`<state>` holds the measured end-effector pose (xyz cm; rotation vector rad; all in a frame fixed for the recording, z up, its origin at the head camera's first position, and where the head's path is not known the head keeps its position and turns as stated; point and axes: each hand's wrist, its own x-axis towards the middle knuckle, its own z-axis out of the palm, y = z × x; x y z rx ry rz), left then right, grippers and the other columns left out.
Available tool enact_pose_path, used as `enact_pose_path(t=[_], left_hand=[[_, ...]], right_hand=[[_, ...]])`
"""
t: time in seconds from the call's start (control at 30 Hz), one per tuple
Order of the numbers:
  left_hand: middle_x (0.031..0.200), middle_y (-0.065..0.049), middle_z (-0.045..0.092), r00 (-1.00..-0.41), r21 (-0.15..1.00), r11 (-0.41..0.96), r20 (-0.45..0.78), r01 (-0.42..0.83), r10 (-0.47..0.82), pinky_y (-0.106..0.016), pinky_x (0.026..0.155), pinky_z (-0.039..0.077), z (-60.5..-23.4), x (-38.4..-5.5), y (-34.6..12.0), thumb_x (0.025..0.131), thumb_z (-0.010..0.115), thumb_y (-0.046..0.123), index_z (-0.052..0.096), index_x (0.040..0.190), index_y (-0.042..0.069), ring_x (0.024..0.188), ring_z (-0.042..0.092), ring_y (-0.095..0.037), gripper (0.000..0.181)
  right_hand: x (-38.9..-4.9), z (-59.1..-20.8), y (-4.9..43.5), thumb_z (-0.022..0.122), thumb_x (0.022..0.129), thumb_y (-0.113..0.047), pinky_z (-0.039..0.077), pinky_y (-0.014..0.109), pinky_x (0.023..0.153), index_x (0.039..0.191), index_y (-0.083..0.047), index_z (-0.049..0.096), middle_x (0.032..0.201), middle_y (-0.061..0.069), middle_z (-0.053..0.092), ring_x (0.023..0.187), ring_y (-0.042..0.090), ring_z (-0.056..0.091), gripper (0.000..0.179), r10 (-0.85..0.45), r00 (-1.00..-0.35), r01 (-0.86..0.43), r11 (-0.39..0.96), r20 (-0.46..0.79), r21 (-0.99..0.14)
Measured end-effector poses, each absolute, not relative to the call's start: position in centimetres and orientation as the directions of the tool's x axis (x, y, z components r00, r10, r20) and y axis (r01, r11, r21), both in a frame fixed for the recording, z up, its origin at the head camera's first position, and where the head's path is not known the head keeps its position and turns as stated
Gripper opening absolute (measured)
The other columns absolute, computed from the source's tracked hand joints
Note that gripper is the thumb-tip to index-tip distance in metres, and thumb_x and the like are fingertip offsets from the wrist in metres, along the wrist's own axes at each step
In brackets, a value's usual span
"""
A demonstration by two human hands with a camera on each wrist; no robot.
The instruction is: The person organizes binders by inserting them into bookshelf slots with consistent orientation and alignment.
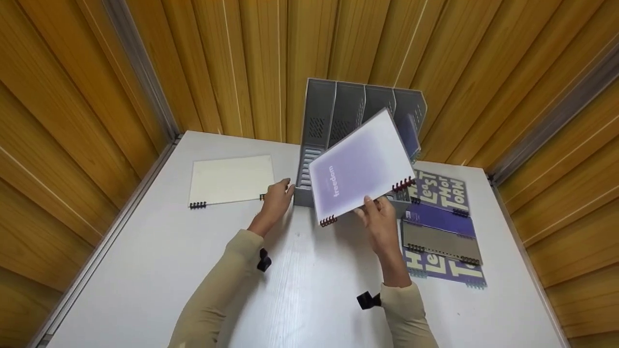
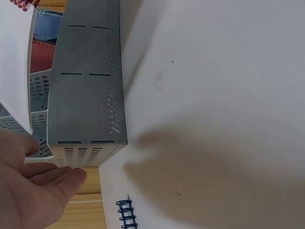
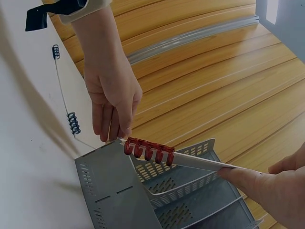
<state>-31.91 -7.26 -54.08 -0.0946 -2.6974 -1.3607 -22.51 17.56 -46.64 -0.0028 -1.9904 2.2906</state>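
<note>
My right hand (image 1: 379,220) pinches a pale purple spiral notebook (image 1: 360,164) by its bound edge, thumb on the cover. The cover reads "freedom", and the coils are dark red. It is tilted in front of a grey file organizer (image 1: 303,195), overlapping its slots. My left hand (image 1: 278,199) is beside the organizer's left front corner, its fingers extended and holding nothing. In the left wrist view those fingers (image 2: 62,179) lie right at the corner. A blue notebook (image 1: 408,135) stands in the organizer's rightmost slot.
A cream spiral notebook (image 1: 232,179) lies on the white table (image 1: 309,290) at left. To the right, several spiral notebooks overlap in a column, among them a purple one (image 1: 442,220) and a grey-brown one (image 1: 441,241). Wood-look panels (image 1: 251,63) close off the back and sides.
</note>
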Motion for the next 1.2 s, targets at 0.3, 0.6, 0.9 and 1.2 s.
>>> enact_pose_path(t=[0.3,0.6,0.9,1.2], left_hand=[[0.079,-0.007,0.063,-0.996,0.809,0.585,0.084,0.059,-0.017,-0.029,0.061,0.043,-53.8,-34.1,-5.6,0.106,0.051,0.013,0.070,0.105,-0.006,0.068,0.051,-0.015,0.027],[0.110,-0.019,0.074,-0.996,0.860,0.511,0.047,0.003,-0.074,-0.032,0.071,0.051,-54.4,-34.5,-5.6,0.105,0.053,0.015,0.068,0.126,-0.004,0.081,0.061,-0.017,0.032],[0.121,-0.019,0.071,-0.996,0.872,0.489,0.027,-0.020,-0.088,-0.038,0.082,0.054,-54.4,-34.6,-5.7,0.104,0.055,0.014,0.066,0.128,-0.004,0.091,0.062,-0.017,0.033],[0.127,-0.019,0.068,-0.996,0.881,0.473,0.021,-0.020,-0.081,-0.041,0.091,0.055,-54.2,-34.6,-5.8,0.104,0.056,0.013,0.067,0.129,-0.003,0.109,0.067,-0.022,0.032]], right_hand=[[-22.9,-46.2,18.4,0.046,0.107,-0.006,0.054,0.020,0.076,0.116,0.010,0.050,0.091,0.007,0.049,0.064,0.006,0.044,0.018,0.136,-0.990,-0.057,-0.082,0.046,-0.995],[-23.6,-46.1,19.4,0.042,0.108,-0.006,0.052,0.027,0.096,0.099,0.001,0.041,0.092,0.008,0.038,0.072,0.009,0.037,0.011,0.126,-0.988,-0.108,-0.126,0.092,-0.986],[-24.7,-46.2,19.4,0.040,0.109,-0.006,0.048,0.031,0.104,0.095,-0.002,0.036,0.094,0.009,0.033,0.082,0.011,0.040,0.015,0.142,-0.985,-0.117,-0.133,0.098,-0.984],[-25.8,-46.6,18.9,0.039,0.109,-0.005,0.047,0.033,0.106,0.108,0.003,0.044,0.109,0.011,0.042,0.107,0.015,0.047,0.010,0.159,-0.980,-0.136,-0.121,0.116,-0.983]])
